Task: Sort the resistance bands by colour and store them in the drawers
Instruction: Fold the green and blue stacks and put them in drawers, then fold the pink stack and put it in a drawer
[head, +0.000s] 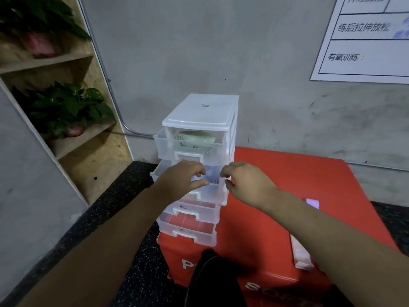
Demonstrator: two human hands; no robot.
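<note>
With left hand [183,178] and right hand [245,185] pinching the pale purple band [209,177] over the second drawer [158,170], 6 o'clock of the green bands [194,138], tuck it flat.

The left hand [181,180] and right hand [245,185] cover the open second drawer [215,192], so what's inside is just a pale purplish blur [210,177], and I can't tell if they're gripping it. Wall chart [365,41] runs off the top and right edges; the right forearm [314,224] hides part of the pink stack [301,256].
</note>
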